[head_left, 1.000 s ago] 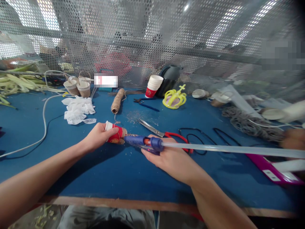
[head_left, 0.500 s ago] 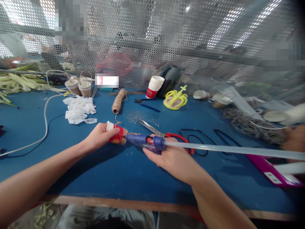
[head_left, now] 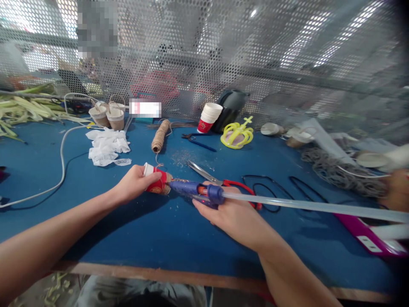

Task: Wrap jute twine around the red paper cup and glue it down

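A red and white paper cup [head_left: 156, 184] lies on its side in my left hand [head_left: 136, 182], its base end pointing right. Twine covers part of that end, and a strand runs back to a twine spool [head_left: 160, 135] behind it. My right hand [head_left: 233, 211] is closed around a blue hot glue gun [head_left: 194, 189]. The gun's nozzle is at the twine-covered end of the cup; whether it touches, I cannot tell. A long translucent glue stick [head_left: 306, 204] sticks out of the gun's rear to the right. Scissors [head_left: 207, 174] with red handles lie just behind the gun.
Stacked paper cups [head_left: 209, 117], pliers [head_left: 200, 142] and a yellow crown-shaped piece [head_left: 237, 135] stand or lie farther back. White gloves [head_left: 108, 147] and twine-wrapped cups [head_left: 115, 119] are at left. A purple power strip [head_left: 367, 238] and grey cord [head_left: 338, 170] lie at right.
The whole view has shifted slightly. My hands, the cup and the glue gun keep nearly the same positions relative to each other.
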{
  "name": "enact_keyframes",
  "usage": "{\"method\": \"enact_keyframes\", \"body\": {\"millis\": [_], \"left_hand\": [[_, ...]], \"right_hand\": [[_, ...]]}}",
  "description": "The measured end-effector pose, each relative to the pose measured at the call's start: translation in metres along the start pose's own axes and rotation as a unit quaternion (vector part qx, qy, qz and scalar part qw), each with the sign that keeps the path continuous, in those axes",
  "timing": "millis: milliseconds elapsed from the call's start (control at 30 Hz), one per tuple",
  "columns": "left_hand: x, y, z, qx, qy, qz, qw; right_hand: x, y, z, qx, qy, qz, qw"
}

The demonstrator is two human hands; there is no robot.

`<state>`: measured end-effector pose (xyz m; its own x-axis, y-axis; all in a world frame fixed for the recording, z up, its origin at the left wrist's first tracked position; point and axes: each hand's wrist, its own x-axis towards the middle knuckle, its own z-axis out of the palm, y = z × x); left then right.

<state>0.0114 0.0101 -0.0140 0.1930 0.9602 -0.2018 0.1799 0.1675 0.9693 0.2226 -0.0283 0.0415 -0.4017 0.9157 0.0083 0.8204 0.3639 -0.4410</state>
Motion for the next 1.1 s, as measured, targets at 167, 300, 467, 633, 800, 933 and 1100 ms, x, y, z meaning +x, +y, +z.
{"method": "enact_keyframes", "body": {"millis": [167,300,467,633,800,933,1100], "left_hand": [[0.0,0.0,0.001,-0.002,0.006,0.001,1.0],[-0.001,0.0,0.0,-0.007,-0.007,0.0,1.0],[-0.001,-0.003,-0.001,0.025,-0.024,0.029,0.999],[-0.001,-0.006,-0.001,0.059,-0.024,0.051,0.997],[-0.001,-0.009,-0.001,0.085,-0.029,0.065,0.994],[-0.002,-0.012,-0.002,0.103,-0.027,0.069,0.992],[-0.002,-0.01,-0.002,0.095,-0.036,0.07,0.992]], "right_hand": [[-0.002,0.005,0.004,0.016,-0.009,-0.01,1.0],[-0.003,0.008,0.006,0.03,-0.014,-0.004,0.999],[0.001,0.005,0.003,0.037,0.018,0.012,0.999],[0.005,0.006,0.003,0.019,0.02,0.023,0.999],[0.007,0.01,0.008,0.041,0.017,0.065,0.997],[0.009,0.008,0.006,0.076,0.005,0.092,0.993],[0.006,0.006,0.002,0.109,-0.011,0.102,0.989]]}}
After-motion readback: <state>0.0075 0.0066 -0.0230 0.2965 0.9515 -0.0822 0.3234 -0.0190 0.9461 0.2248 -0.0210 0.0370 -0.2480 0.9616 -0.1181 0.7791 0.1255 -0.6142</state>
